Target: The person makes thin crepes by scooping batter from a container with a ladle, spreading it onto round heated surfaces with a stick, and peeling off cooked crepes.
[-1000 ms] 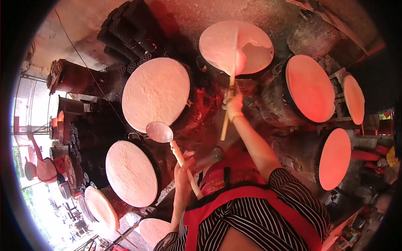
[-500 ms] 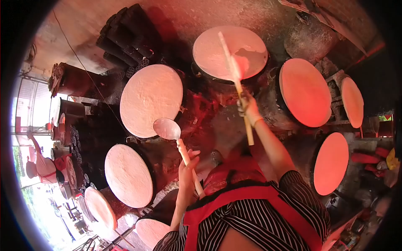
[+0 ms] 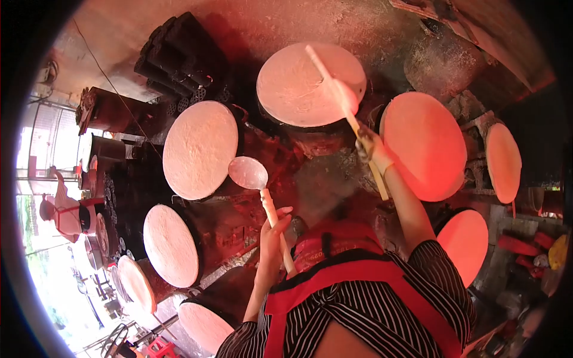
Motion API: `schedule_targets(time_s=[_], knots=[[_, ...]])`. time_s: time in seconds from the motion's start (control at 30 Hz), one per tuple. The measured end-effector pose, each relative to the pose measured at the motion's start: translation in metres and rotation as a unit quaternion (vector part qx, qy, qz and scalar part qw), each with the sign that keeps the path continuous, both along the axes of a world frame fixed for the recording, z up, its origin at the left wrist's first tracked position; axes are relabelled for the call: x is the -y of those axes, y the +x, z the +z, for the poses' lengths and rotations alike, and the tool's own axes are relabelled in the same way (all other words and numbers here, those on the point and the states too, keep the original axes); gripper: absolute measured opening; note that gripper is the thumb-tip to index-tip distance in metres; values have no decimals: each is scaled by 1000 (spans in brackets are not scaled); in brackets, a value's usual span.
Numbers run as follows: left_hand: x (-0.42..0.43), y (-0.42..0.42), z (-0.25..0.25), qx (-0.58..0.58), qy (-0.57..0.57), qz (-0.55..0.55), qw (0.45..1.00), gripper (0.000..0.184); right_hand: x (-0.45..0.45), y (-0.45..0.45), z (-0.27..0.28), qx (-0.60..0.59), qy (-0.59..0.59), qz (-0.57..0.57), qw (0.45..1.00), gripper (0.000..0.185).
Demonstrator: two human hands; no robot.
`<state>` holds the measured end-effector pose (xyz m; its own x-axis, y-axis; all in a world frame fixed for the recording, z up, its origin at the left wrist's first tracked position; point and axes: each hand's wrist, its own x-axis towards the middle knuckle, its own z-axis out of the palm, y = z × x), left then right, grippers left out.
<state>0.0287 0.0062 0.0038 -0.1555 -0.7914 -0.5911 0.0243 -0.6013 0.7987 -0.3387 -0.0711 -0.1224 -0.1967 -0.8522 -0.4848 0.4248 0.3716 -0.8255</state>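
Note:
My right hand (image 3: 374, 152) is wrapped around a long flat wooden spreading stick (image 3: 317, 61). The stick lies slantwise across the round griddle (image 3: 280, 89) at the top centre, which is coated with pale batter. A wet batter lump (image 3: 347, 100) gathers beside the stick near the griddle's right edge. Lower down, my left hand (image 3: 273, 247) holds a metal ladle (image 3: 248, 173) by its thick wooden handle. The ladle's bowl, smeared with batter, hangs apart from the batter-covered griddle (image 3: 200, 149) on the left.
More round griddles stand around me, including a coated one (image 3: 424, 146) on the right and another (image 3: 171, 246) at lower left. Dark perforated cylinders (image 3: 182, 56) are piled at upper left. Another person (image 3: 67, 218) stands at far left.
The stick has swept rightward over the top griddle, and batter now covers most of the dark bare patch there. The view has shifted slightly; my left hand still holds the ladle.

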Motion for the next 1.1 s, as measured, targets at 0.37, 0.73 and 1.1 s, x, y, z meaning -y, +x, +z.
schedule_targets(time_s=[0.37,0.73,1.1], knots=[[12,-40,0,-54,14,66,996,13,28,32,20,-129,-113,-91,981,34],[69,-50,7,-133,96,-30,986,17,34,-3,0,-162,-95,-243,952,31],[230,-149,-78,-63,-23,-157,985,9,-24,28,-12,-37,-72,-213,974,34]])
